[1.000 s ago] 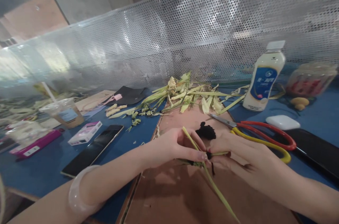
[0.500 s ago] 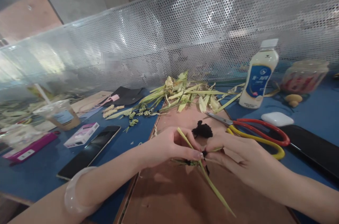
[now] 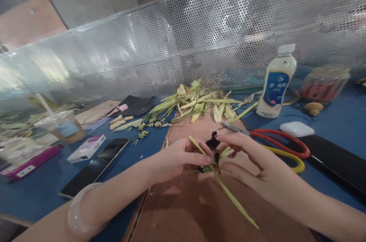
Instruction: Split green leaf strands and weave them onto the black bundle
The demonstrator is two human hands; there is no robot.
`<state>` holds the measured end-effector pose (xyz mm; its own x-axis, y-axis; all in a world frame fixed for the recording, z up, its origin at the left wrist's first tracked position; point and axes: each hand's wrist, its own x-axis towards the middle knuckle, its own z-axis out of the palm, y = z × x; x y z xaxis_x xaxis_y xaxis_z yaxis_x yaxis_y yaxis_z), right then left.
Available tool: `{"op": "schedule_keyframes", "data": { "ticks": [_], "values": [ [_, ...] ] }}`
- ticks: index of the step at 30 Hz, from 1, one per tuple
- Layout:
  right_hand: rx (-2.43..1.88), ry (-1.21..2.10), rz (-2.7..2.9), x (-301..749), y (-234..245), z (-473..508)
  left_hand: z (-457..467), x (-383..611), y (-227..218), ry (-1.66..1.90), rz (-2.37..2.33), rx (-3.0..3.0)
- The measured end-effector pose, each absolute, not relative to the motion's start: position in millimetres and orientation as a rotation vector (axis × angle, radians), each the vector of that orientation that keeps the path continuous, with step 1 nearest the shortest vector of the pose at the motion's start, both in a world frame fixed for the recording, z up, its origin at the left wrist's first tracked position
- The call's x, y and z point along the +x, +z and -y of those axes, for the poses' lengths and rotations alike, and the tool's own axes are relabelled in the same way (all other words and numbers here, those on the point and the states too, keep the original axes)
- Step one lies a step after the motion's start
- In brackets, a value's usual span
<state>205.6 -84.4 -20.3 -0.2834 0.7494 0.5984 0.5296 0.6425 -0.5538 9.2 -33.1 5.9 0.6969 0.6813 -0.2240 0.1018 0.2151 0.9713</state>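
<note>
My left hand (image 3: 185, 158) pinches a long, narrow yellow-green corn husk strip (image 3: 237, 204) between thumb and fingers. Its loose end slants down to the right over the brown board (image 3: 171, 211). Under my left fingertips shows a small knotted green piece (image 3: 208, 168) with dark bits on it. My right hand (image 3: 257, 165) is close on the other side, thumb and index finger spread apart. A short pale strip end (image 3: 227, 152) shows among its fingers, with no clear grip on it. The right index fingertip is at a black fuzzy clump (image 3: 212, 142), partly hidden by the hands.
Scissors (image 3: 280, 141) with red and yellow handles lie beside my right hand. Behind are a husk pile (image 3: 197, 100), a bottle (image 3: 276, 85) and a jar (image 3: 324, 83). Phones (image 3: 95, 167) lie on both sides. A drink cup (image 3: 67, 127) stands left, near a small box (image 3: 86, 148).
My right thumb and index finger have spread from a pinch, the index finger rising toward the black clump. My left hand keeps its pinch, and more of the knotted green piece shows.
</note>
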Motion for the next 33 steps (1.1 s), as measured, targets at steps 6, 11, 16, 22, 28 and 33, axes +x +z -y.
{"op": "schedule_keyframes", "data": {
  "ticks": [6,11,16,22,28,33],
  "values": [
    [-0.896,0.237,2.082,204.1,-21.0,82.0,33.9,11.3,7.6,0.43,-0.796,1.39],
    [-1.051,0.3,2.003,202.9,-25.3,83.4,28.5,12.8,2.4,0.544,-0.871,1.414],
    [-1.226,0.431,1.84,200.7,-28.2,86.0,36.2,13.2,1.0,0.953,-0.985,1.825],
    [-1.266,0.724,1.797,194.0,-34.8,87.3,45.3,10.2,6.7,0.724,-0.779,2.639],
    [-1.332,0.767,1.842,187.4,-37.6,93.2,37.4,6.6,-3.9,0.631,-0.739,2.806],
    [-1.295,0.854,1.827,189.2,-39.0,93.6,41.6,8.4,-4.4,0.574,-0.754,2.781]
  ]
}}
